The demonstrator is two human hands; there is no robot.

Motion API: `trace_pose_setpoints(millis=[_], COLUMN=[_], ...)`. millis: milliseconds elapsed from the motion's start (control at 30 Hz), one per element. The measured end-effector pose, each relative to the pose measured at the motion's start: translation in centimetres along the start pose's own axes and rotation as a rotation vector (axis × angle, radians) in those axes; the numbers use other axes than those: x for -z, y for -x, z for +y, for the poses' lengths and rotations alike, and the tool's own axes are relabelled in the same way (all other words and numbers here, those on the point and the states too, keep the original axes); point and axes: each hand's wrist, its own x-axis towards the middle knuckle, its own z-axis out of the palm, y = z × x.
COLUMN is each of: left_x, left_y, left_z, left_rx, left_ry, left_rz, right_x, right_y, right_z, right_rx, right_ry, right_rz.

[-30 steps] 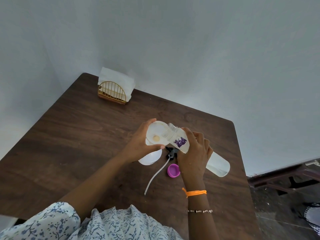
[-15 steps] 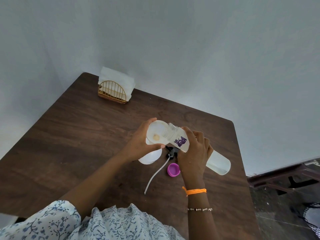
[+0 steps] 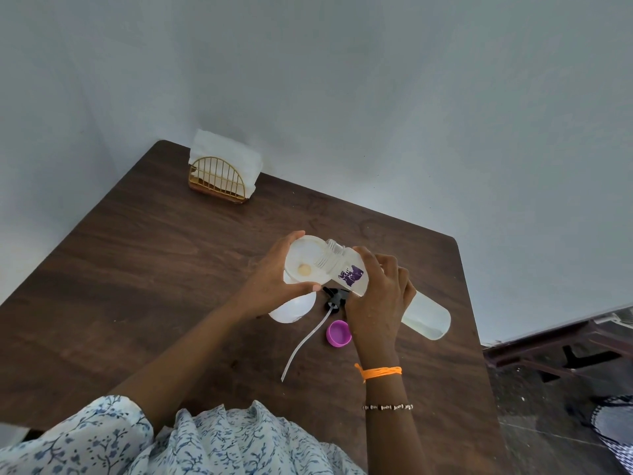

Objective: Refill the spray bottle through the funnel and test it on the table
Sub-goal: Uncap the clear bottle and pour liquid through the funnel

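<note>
Both hands grip: left hand [image 3: 274, 286] fingers wrap the funnel [image 3: 305, 260]; right hand [image 3: 380, 296] fingers clasp a tilted refill bottle [image 3: 424, 315] over the table [image 3: 137, 269].

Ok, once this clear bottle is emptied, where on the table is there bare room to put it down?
The dark wooden table is bare across its left half, between the gold wire napkin holder and the left hand. It is crowded under the hands: white spray bottle, black sprayer head with tube, purple cap.
</note>
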Motion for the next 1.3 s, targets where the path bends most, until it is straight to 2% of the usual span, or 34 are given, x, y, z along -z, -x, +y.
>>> trace_pose_setpoints(millis=[700, 1300], left_x=[0.39, 0.48], left_y=[0.12, 0.23], left_z=[0.56, 0.69], left_rx=[0.013, 0.025], left_ry=[-0.007, -0.006], left_rz=[-0.011, -0.011], right_x=[-0.57, -0.44], right_y=[-0.02, -0.04], right_z=[0.22, 0.02], right_rx=[0.022, 0.015], right_ry=[0.009, 0.004], right_rz=[0.045, 0.02])
